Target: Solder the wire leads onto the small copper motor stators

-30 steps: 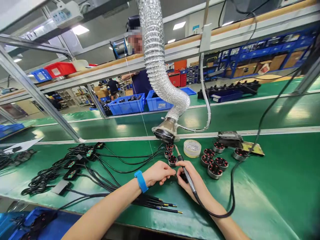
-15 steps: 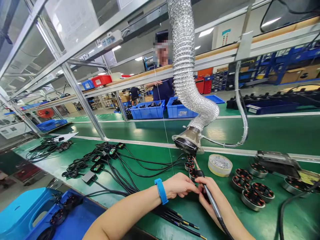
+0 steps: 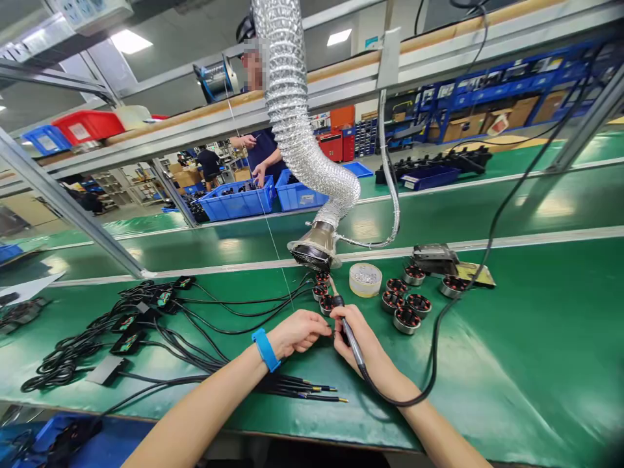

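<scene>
My right hand [image 3: 363, 341] is closed around a soldering iron [image 3: 351, 341], whose tip points up and away toward a short row of round motor parts [image 3: 326, 304] with reddish windings. My left hand [image 3: 302, 330], below a blue wristband [image 3: 266, 350], is pinched just left of the right fingertips. Whatever small thing lies in that pinch is too small to make out. Black cables [image 3: 258, 325] run from the left toward the motor parts. More cables with bared ends [image 3: 322, 394] lie under the left wrist. Over the motor parts hangs a fume extractor hood [image 3: 316, 244].
A roll of clear tape [image 3: 365, 279] stands right of the hood. Several more motor parts [image 3: 407, 318] sit beyond it. The iron's cord [image 3: 436, 338] loops up at right. Cables with small circuit boards [image 3: 127, 323] cover the left. Across the bench, a person [image 3: 263, 149] reaches at blue bins [image 3: 238, 205].
My view has swung right, so the bench things appear further left. Both hands stay near the motor parts, with a slightly wider gap between them. The person opposite has lowered a hand toward a bin.
</scene>
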A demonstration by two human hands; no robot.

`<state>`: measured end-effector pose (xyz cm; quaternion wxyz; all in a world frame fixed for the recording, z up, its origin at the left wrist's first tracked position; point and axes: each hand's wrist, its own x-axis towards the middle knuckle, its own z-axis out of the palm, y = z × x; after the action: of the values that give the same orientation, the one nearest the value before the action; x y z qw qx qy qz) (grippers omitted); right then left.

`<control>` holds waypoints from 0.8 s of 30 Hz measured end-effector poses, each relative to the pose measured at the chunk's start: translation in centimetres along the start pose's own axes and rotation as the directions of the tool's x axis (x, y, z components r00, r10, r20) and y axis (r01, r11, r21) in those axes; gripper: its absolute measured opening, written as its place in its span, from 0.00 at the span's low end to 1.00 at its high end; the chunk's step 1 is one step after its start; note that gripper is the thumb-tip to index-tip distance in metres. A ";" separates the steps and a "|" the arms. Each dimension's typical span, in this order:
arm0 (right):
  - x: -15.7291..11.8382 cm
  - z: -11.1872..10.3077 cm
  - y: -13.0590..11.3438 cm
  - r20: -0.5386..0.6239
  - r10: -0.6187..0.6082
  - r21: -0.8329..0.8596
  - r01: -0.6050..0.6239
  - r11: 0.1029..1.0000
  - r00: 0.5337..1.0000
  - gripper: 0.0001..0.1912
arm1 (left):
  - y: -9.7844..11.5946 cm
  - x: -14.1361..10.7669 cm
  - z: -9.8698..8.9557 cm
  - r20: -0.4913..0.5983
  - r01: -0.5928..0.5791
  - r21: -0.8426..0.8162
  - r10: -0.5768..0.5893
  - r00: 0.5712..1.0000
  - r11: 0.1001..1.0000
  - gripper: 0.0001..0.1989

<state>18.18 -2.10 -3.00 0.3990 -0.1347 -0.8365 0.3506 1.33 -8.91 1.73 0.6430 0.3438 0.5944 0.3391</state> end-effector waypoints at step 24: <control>-0.3 0.2 0.4 -0.019 0.008 0.012 -0.007 1.000 1.000 0.21 | -0.5 1.6 -0.1 -0.074 -0.160 0.192 0.176 0.982 0.968 0.27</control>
<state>18.24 -2.07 -3.50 0.4065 -0.1389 -0.8301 0.3555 1.32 -7.84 0.48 0.5497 0.4355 0.6206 0.3509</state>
